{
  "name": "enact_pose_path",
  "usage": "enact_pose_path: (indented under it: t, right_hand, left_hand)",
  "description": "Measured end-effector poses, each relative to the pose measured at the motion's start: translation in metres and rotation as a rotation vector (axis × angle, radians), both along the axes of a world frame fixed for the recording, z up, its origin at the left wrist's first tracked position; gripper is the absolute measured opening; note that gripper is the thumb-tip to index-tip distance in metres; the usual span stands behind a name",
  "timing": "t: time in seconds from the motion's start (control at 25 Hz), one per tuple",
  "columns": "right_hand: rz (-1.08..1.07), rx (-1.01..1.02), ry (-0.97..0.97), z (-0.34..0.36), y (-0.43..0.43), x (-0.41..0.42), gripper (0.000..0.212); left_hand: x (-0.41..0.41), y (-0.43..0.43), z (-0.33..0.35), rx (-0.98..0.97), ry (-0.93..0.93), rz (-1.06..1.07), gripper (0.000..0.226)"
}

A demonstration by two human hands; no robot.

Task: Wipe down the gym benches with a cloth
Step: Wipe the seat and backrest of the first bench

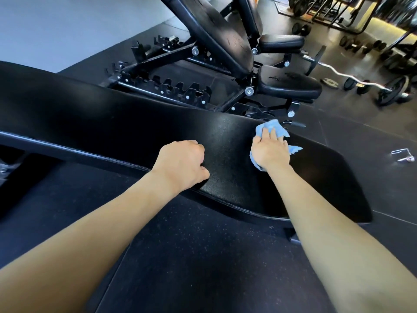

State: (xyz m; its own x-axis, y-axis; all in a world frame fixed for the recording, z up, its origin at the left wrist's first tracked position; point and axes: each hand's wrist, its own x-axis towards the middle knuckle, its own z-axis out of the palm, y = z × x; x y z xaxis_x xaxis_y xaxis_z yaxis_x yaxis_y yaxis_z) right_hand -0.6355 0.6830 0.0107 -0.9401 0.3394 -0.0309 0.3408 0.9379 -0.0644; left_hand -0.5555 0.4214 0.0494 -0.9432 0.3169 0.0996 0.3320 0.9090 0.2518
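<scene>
1. Surface (112, 114): a black padded flat bench. Its long axis runs from the upper left to the lower right of your view, with the rounded end at the lower right.
2. Cloth (274, 127): blue and bunched, lying on the surface close to its far edge, toward the rounded end. Its long axis runs roughly from the far edge back toward you. 1 corner sticks out to the right of your hand, and a fold shows at your wrist.
3. Your right hand (269, 151) lies on top of the cloth. The fingers are extended and point away from you, pressing it onto the pad, not wrapped round it.
4. Your left hand (182, 164) is clenched with the fingers curled under. It rests on the surface just inside the near edge, left of the cloth and apart from it. Nothing shows in its grasp.
5. Just beyond the surface stand 2 adjustable benches (225, 41). Their backrests are tilted up and their seat pads are at the right.
6. On the floor (191, 256), a dark speckled rubber, a curl bar (352, 77) lies at the right. A weight plate (329, 83) lies flat beside it, and a row of dumbbells (358, 45) is behind.
7. Weight rack (325, 14), top right: it holds weights, too blurred to sort.
</scene>
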Motion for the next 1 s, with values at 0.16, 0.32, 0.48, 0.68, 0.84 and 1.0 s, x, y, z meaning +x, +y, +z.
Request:
enact_pose_path:
  t: [0.16,0.32,0.48,0.68,0.84,1.0]
  right_hand:
    - [0.163,-0.017,0.04,0.002,-0.034,0.055,0.058]
    - [0.466,-0.024,0.009,0.019,-0.033,0.107,0.055]
    - [0.335,0.049,0.019,0.013,-0.017,0.037,0.054]
    - [0.095,-0.018,-0.037,0.006,-0.041,-0.001,0.059]
    - [0.476,-0.007,-0.085,0.033,-0.092,0.077,0.058]
    - [0.442,-0.367,-0.353,0.105,-0.104,0.122,0.059]
  left_hand:
    - [0.002,0.003,0.0,-0.024,0.014,-0.004,0.022]
    - [-0.004,0.003,-0.005,-0.019,0.01,0.0,0.022]
    - [-0.006,0.008,-0.006,-0.019,0.034,0.021,0.015]
    - [-0.003,0.013,0.011,-0.075,-0.104,0.023,0.009]
    - [0.019,0.008,0.053,-0.188,-0.287,-0.004,0.019]
    - [0.054,-0.005,0.113,-0.186,-0.711,0.047,0.03]
